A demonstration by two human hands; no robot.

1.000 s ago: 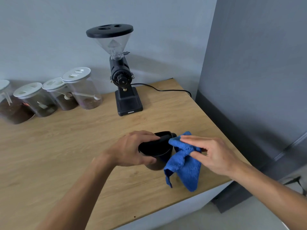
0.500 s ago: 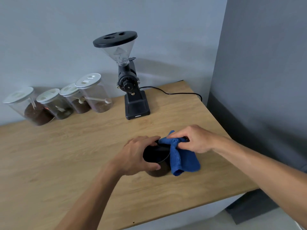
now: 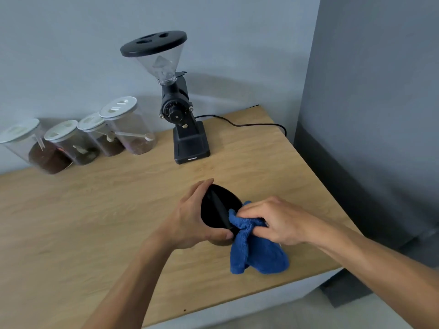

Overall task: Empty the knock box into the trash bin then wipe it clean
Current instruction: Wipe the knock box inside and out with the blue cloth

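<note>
The black knock box (image 3: 215, 207) stands on the wooden counter (image 3: 95, 222), a dark bar running across its open top. My left hand (image 3: 190, 219) wraps around its left side and grips it. My right hand (image 3: 275, 222) is closed on a blue cloth (image 3: 256, 252) and presses a bunched corner of it over the box's right rim, into the opening. The rest of the cloth hangs down the box's right side onto the counter. No trash bin is in view.
A black coffee grinder (image 3: 183, 115) with a clear hopper stands at the back against the wall, its cable (image 3: 249, 124) trailing right. Several lidded jars (image 3: 95, 136) of coffee line the back left. The counter's right edge (image 3: 320, 186) meets a grey wall.
My right hand has pushed the cloth further into the box's right side, and more cloth now drapes onto the counter. The left hand keeps its grip. The view has shifted slightly.
</note>
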